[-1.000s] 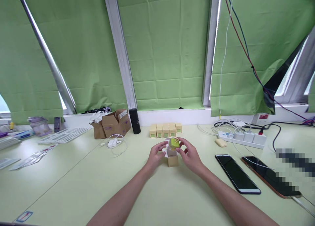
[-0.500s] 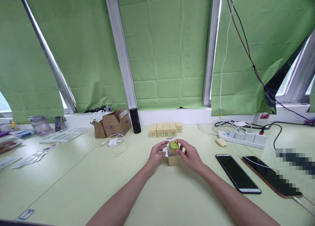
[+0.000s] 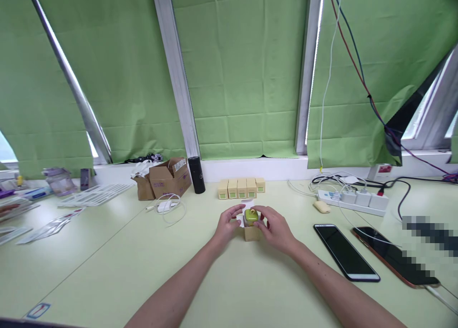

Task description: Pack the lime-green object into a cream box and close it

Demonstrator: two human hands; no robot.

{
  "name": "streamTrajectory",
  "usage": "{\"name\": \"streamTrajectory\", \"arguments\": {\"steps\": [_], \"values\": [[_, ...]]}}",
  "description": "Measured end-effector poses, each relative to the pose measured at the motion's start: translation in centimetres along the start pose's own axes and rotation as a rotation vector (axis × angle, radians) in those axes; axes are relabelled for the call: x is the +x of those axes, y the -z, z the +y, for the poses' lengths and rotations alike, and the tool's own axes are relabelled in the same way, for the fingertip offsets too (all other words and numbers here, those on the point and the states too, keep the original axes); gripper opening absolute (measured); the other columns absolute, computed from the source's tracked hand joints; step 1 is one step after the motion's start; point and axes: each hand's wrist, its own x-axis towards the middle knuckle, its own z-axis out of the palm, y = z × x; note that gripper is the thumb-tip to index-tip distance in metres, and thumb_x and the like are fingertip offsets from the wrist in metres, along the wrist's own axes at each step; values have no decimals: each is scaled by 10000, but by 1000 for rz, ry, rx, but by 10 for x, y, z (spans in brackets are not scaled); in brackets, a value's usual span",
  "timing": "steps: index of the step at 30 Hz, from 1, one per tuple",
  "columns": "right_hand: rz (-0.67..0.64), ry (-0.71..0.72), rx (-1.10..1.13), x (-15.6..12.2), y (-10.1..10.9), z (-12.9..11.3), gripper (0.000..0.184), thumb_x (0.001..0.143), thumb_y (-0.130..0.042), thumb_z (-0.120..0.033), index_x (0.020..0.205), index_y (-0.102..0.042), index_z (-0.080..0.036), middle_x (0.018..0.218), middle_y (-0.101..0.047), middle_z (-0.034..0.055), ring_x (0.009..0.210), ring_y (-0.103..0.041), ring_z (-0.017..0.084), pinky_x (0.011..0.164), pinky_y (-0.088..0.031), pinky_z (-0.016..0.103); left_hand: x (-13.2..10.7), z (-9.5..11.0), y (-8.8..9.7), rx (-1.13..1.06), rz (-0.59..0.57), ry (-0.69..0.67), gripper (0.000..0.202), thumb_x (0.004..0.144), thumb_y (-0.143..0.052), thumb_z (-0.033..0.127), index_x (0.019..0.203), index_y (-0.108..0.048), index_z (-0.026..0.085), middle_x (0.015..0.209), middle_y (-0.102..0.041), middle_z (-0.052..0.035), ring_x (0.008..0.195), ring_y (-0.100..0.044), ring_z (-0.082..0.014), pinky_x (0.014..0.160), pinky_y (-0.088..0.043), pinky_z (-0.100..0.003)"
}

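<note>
A small tan box (image 3: 252, 233) stands open on the pale green table (image 3: 107, 251), between my hands. A little green object (image 3: 251, 216) in clear wrapping sits at the box's mouth, partly inside it. My right hand (image 3: 275, 229) pinches the green object from the right. The fingers of my left hand (image 3: 226, 227) curl round the box's left side and steady it. A row of several matching tan boxes (image 3: 240, 189) stands just behind, near the window sill.
Two phones (image 3: 345, 258) (image 3: 392, 260) lie at the right, in front of a white power strip (image 3: 352, 200) with cables. At the left stand an open cardboard box (image 3: 168, 178), a black cylinder (image 3: 196, 175), a white charger with cable (image 3: 166, 207) and white trays (image 3: 95, 194).
The green object has gone down from above the tan box into its opening, my right hand following it. My left hand has stayed on the box.
</note>
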Motion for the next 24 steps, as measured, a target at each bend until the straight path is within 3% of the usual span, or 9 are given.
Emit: {"name": "streamTrajectory", "arguments": {"steps": [11, 18, 21, 24], "values": [[-59, 12, -82, -3, 0, -9, 335, 915, -543, -178, 1231, -611, -267, 1257, -702, 70, 1093, -598, 265, 777, -529, 353, -1, 1, -1, 35, 30, 6, 585, 665, -676, 133, 1240, -738, 221, 1404, -677, -130, 1368, -562, -363, 1107, -457, -492], [46, 74, -97, -1, -11, -7, 236, 1026, -429, -216, 1098, -645, -279, 1152, -723, 64, 1014, -615, 251, 791, -531, 363, -3, 5, -3, 30, 25, 18, 597, 662, -689, 124, 1252, -733, 205, 1402, -677, -140, 1370, -558, -376, 1107, -459, -496], [95, 40, -60, 1, -16, -3, 241, 1023, -437, -233, 1037, -673, -276, 1199, -688, 69, 1058, -637, 244, 767, -533, 347, -3, 5, -3, 16, 30, 16, 585, 653, -698, 127, 1233, -739, 195, 1380, -690, -146, 1352, -572, -384, 1097, -465, -502], [100, -43, 7, 3, -19, -1, 211, 995, -489, -268, 977, -699, -271, 1229, -645, 69, 952, -664, 220, 713, -527, 335, -3, 5, -3, 1, 25, 16, 577, 658, -705, 129, 1231, -739, 195, 1385, -687, -149, 1365, -561, -387, 1094, -466, -503]]}}
